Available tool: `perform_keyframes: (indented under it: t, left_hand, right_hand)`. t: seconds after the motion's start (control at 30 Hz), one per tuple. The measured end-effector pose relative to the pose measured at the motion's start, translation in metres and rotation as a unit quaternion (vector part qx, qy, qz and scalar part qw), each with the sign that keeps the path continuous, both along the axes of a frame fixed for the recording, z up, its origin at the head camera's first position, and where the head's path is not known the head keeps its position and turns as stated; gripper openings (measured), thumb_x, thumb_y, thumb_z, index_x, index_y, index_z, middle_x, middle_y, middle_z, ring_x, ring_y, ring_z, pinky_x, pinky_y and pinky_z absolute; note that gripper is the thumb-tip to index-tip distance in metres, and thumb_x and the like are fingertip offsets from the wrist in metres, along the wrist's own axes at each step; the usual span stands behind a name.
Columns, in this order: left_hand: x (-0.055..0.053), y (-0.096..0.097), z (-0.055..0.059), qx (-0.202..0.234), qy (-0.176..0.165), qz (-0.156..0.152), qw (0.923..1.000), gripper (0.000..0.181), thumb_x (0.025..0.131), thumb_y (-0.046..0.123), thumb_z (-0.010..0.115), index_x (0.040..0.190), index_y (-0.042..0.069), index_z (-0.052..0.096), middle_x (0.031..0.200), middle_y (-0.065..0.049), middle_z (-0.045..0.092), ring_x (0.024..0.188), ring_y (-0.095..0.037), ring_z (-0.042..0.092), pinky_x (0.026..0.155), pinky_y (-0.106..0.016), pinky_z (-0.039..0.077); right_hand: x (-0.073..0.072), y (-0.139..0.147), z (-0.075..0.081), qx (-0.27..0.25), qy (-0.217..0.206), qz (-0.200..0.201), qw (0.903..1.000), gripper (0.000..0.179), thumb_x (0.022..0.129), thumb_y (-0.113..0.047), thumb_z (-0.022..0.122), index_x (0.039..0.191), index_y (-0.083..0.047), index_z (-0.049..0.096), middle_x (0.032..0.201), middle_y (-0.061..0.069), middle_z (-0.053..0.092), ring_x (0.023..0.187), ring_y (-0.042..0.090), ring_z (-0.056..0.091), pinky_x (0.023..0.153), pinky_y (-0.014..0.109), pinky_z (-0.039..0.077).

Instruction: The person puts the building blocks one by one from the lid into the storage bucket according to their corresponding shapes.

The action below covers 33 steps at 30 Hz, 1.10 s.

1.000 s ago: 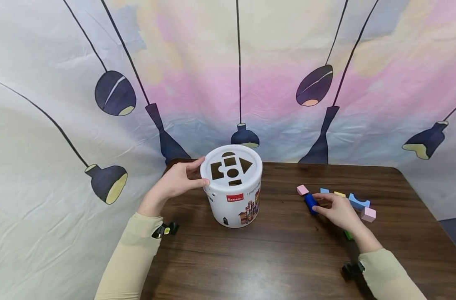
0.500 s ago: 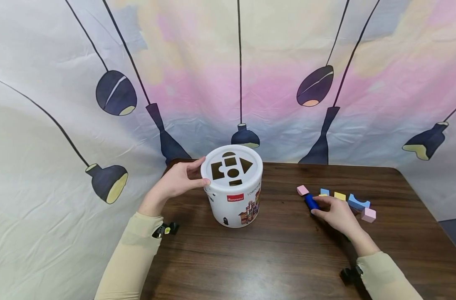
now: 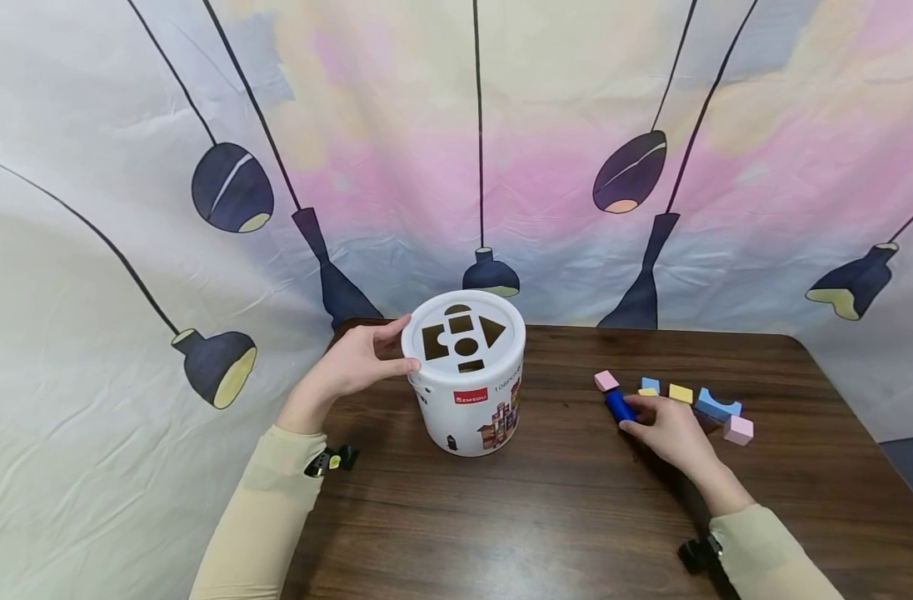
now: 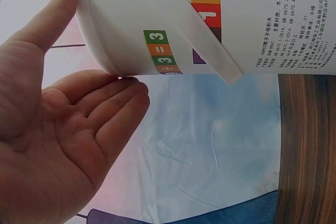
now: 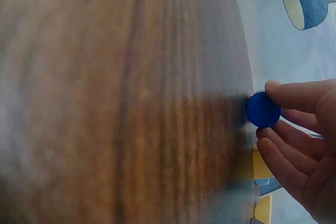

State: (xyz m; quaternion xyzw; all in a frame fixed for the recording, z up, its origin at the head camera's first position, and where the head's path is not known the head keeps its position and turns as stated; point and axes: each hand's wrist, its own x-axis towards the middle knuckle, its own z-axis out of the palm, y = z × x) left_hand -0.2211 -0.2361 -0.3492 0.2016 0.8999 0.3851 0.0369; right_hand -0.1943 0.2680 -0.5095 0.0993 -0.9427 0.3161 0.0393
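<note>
A white lidded bucket [image 3: 467, 417] with shaped holes in its lid [image 3: 437, 367] stands upright on the table. My left hand [image 3: 355, 358] rests at the lid's rim, thumb in front and fingers behind. In the left wrist view its fingers [image 4: 113, 103] are nearly straight against the bucket's side. My right hand [image 3: 674, 429] pinches a blue cylinder block [image 3: 617, 405] low over the table, between thumb and fingertips. The cylinder's round end [image 5: 263, 109] faces the right wrist camera. A pink block [image 3: 606, 381] lies at the cylinder's far end.
Beyond my right hand lie a small blue block [image 3: 650, 384], a yellow block [image 3: 681, 392], a blue arch block [image 3: 717, 405] and a pink cube [image 3: 738, 430]. A lamp-patterned cloth [image 3: 561, 250] hangs behind the wooden table [image 3: 546, 517].
My right hand has shifted slightly left around the blue cylinder, uncovering yellow blocks behind it. A green block seen earlier under the wrist is now hidden. My left hand and the bucket stay put.
</note>
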Motion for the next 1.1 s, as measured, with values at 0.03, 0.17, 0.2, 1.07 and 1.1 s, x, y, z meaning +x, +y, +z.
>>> perform_keyframes:
  t: [0.03, 0.17, 0.2, 1.07, 1.1]
  left_hand:
    - [-0.0005, -0.0001, -0.0001, -0.001, 0.002, 0.000, 1.0000, 0.089, 0.092, 0.033, 0.088, 0.163, 0.005, 0.042, 0.162, -0.015, 0.048, 0.140, -0.027, 0.057, 0.110, -0.048, 0.052]
    - [-0.0017, -0.0002, 0.0002, 0.000, 0.001, 0.001, 1.0000, 0.089, 0.092, 0.034, 0.088, 0.163, 0.006, 0.041, 0.162, -0.015, 0.047, 0.141, -0.028, 0.056, 0.110, -0.048, 0.051]
    - [-0.0019, -0.0002, 0.0004, 0.000, 0.001, 0.001, 1.0000, 0.089, 0.092, 0.034, 0.088, 0.163, 0.006, 0.041, 0.162, -0.015, 0.047, 0.142, -0.028, 0.055, 0.111, -0.048, 0.051]
    - [-0.0005, -0.0018, -0.0018, -0.010, -0.005, 0.006, 0.9999, 0.090, 0.091, 0.038, 0.089, 0.162, 0.008, 0.044, 0.162, -0.014, 0.048, 0.146, -0.026, 0.050, 0.113, -0.048, 0.049]
    - [-0.0006, -0.0018, -0.0019, -0.010, -0.005, 0.007, 0.9999, 0.090, 0.091, 0.038, 0.089, 0.163, 0.008, 0.044, 0.162, -0.014, 0.048, 0.146, -0.026, 0.051, 0.112, -0.049, 0.049]
  right_hand:
    - [-0.0003, -0.0003, 0.0006, -0.001, 0.000, 0.002, 1.0000, 0.045, 0.092, -0.017, 0.087, 0.130, 0.005, 0.074, 0.113, 0.021, 0.076, 0.093, 0.030, 0.074, 0.085, 0.056, 0.061]
    - [-0.0018, -0.0009, 0.0027, 0.001, -0.006, 0.004, 1.0000, 0.045, 0.093, -0.017, 0.086, 0.130, 0.004, 0.074, 0.114, 0.021, 0.076, 0.094, 0.030, 0.074, 0.085, 0.057, 0.061]
    - [-0.0021, -0.0009, 0.0032, 0.002, -0.010, 0.005, 0.9999, 0.046, 0.093, -0.017, 0.086, 0.131, 0.004, 0.073, 0.115, 0.022, 0.076, 0.094, 0.030, 0.074, 0.086, 0.057, 0.061]
    - [-0.0026, -0.0050, -0.0016, 0.012, -0.056, 0.011, 0.9983, 0.061, 0.090, -0.028, 0.089, 0.135, 0.009, 0.068, 0.110, 0.019, 0.075, 0.093, 0.030, 0.073, 0.084, 0.053, 0.063]
    - [-0.0031, -0.0050, -0.0015, 0.013, -0.055, 0.010, 0.9983, 0.061, 0.090, -0.029, 0.089, 0.135, 0.009, 0.068, 0.109, 0.019, 0.075, 0.093, 0.029, 0.073, 0.084, 0.054, 0.063]
